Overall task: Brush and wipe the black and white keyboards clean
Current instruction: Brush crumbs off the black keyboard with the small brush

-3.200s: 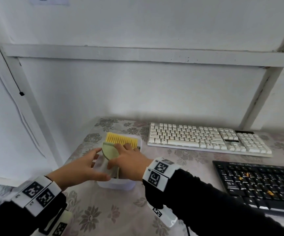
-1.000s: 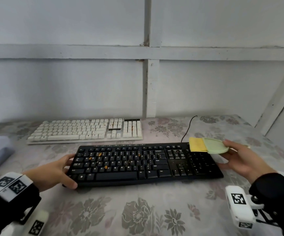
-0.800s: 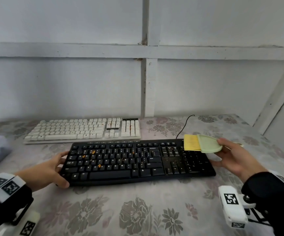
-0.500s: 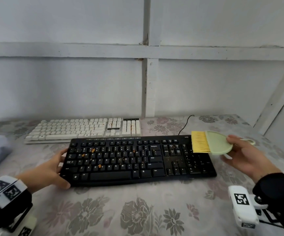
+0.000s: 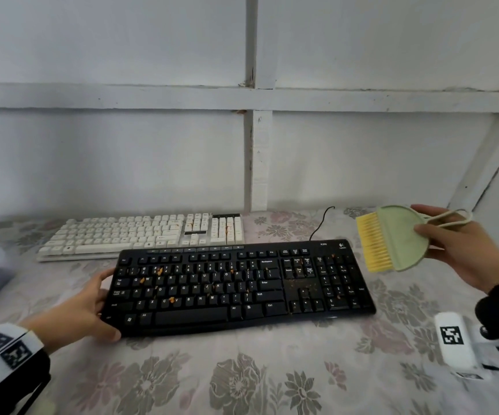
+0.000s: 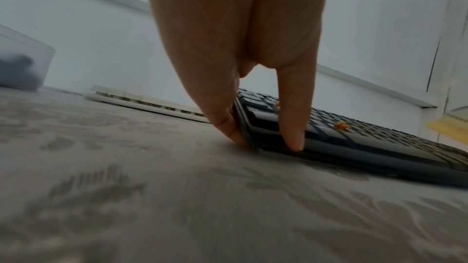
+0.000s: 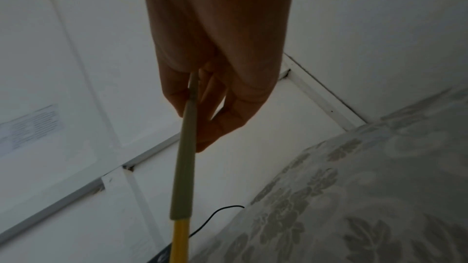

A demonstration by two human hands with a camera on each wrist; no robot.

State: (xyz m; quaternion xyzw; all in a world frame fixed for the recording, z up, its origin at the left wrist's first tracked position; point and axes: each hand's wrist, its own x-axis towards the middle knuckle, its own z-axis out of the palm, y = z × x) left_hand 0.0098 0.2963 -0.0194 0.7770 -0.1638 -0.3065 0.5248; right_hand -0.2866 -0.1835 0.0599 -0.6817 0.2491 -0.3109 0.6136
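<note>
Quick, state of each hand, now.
Left hand: grips the black keyboard's left end.
Right hand: holds the brush, raised.

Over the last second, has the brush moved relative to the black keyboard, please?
Yes: the brush has moved rightward, off the black keyboard number pad, beyond its right edge.

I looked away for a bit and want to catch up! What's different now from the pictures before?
The right hand took the green brush out of the clear box, carried it right and now holds it raised beside the black keyboard. The left hand let go of the box and now grips the black keyboard's left end. Unchanged: orange crumbs still on the keys, and the white keyboard untouched behind.
</note>
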